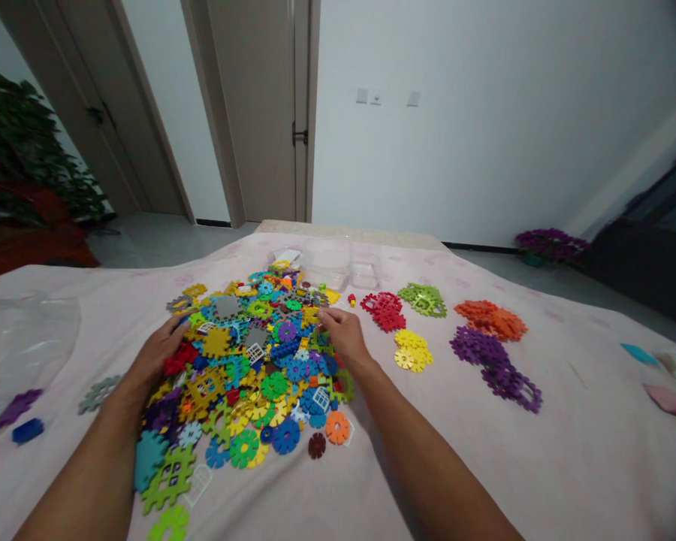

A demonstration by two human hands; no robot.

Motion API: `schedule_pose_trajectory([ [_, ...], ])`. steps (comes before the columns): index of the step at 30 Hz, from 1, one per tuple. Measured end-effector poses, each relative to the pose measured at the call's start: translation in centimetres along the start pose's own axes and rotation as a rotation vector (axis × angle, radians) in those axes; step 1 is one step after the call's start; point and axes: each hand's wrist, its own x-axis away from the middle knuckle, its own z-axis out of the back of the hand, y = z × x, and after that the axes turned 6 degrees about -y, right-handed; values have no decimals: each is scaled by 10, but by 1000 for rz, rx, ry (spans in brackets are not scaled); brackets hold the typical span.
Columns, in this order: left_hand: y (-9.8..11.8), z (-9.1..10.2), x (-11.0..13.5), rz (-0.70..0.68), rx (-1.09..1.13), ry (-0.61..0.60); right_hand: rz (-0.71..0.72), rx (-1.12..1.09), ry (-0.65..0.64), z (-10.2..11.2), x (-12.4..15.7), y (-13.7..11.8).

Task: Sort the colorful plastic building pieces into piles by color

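A large mixed heap of colourful plastic building pieces (256,334) spreads over the pink cloth, with gears, notched discs, square plates and small bricks in it. My left hand (161,349) rests against the heap's left side, close to red pieces (181,359); its fingers are loosely extended and their tips partly hidden. At the right side of the heap, my right hand (342,334) has thumb and fingers closed at the edge of a yellow interlocking piece (309,316).
To the right lie sorted groups: red (386,310), light green (424,299), yellow (413,351), orange (491,320) and purple pieces (493,364). Clear plastic containers (365,273) stand behind the heap. A transparent bag (28,338) is at left, near a blue piece (28,430).
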Motion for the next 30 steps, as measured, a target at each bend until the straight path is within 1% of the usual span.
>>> schedule_pose_trajectory([
  [2,-1,0,-1,1,-10,5,-38,-41,100,24,8,3],
  [3,-1,0,-1,1,-13,5,-27,-5,155,38,13,5],
  [6,3,0,0,8,-6,-5,15,264,318,84,31,11],
  [9,7,1,3,31,-6,6,-62,550,427,124,50,20],
  [11,9,1,4,49,-25,13,-117,699,456,141,59,28],
  [12,10,1,4,53,-32,11,-123,770,465,146,63,31],
  [14,9,1,3,55,-31,10,-77,880,476,147,67,33],
  [16,7,1,2,59,-27,19,31,869,433,133,70,29],
  [17,6,0,2,60,-24,22,98,814,366,121,71,25],
  [18,6,0,1,58,-21,24,172,743,263,105,73,20],
  [19,5,0,1,53,-17,25,245,670,132,87,76,13],
  [21,5,-1,2,36,-11,26,379,597,-173,47,83,-1],
  [22,6,-1,3,29,-10,27,417,611,-301,27,87,-8],
  [24,8,-1,4,23,-10,30,449,709,-474,-6,94,-19],
  [25,9,-1,5,21,-10,31,440,778,-519,-18,96,-23],
  [27,11,-1,6,16,-8,31,396,916,-537,-34,98,-28],
  [30,12,-1,7,12,-16,29,323,1044,-484,-42,97,-32],
])
